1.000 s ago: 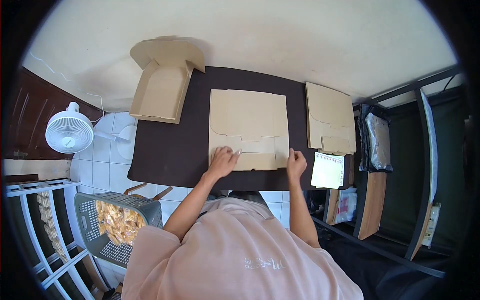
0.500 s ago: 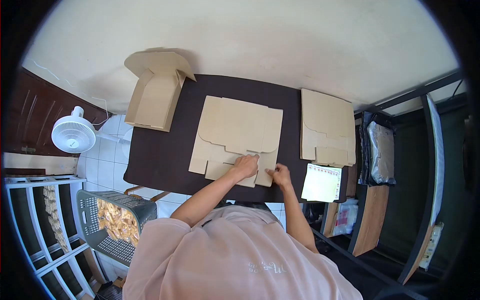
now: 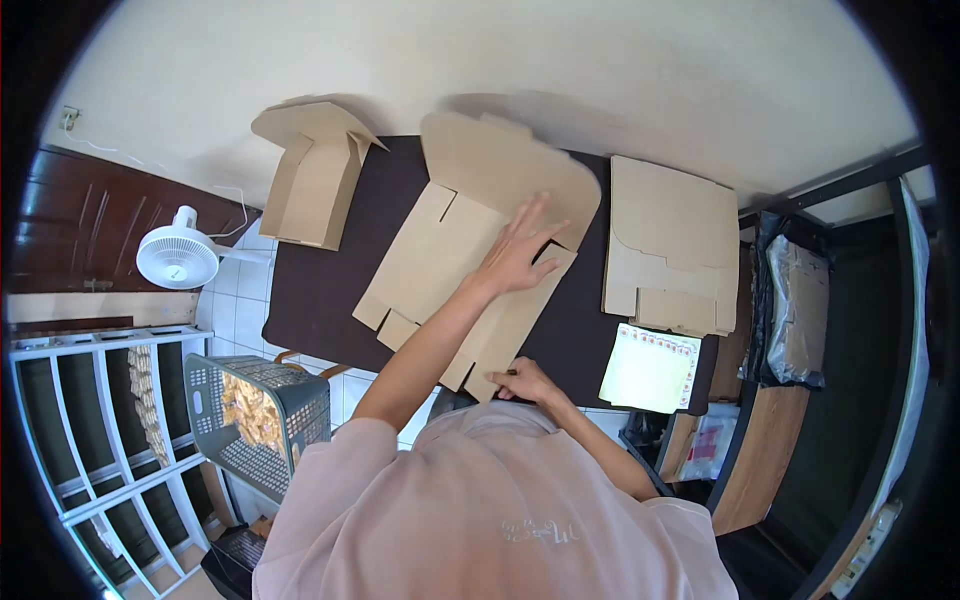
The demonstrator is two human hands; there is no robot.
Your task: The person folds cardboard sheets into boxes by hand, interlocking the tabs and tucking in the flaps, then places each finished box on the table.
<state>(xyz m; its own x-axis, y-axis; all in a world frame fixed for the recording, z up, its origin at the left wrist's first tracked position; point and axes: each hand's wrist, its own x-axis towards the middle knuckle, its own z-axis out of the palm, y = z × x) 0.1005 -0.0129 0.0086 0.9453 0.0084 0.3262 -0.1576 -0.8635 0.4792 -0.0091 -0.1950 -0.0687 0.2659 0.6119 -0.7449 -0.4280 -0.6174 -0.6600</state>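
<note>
So the unfolded brown cardboard box blank (image 3: 445,245) sits skewed mid-table on the dark brown tabletop (image 3: 310,300), its rounded lid panel (image 3: 490,150) tilted up at the far side. Left hand (image 3: 518,250) has its fingers loose and spread across that panel, can't tell how hard they press. Right hand (image 3: 525,382) is pinching the near right corner, fingers curled. There's an open brown cardboard box (image 3: 310,195) far left, plus stacked flat brown cardboard (image 3: 670,230) on the right.
</note>
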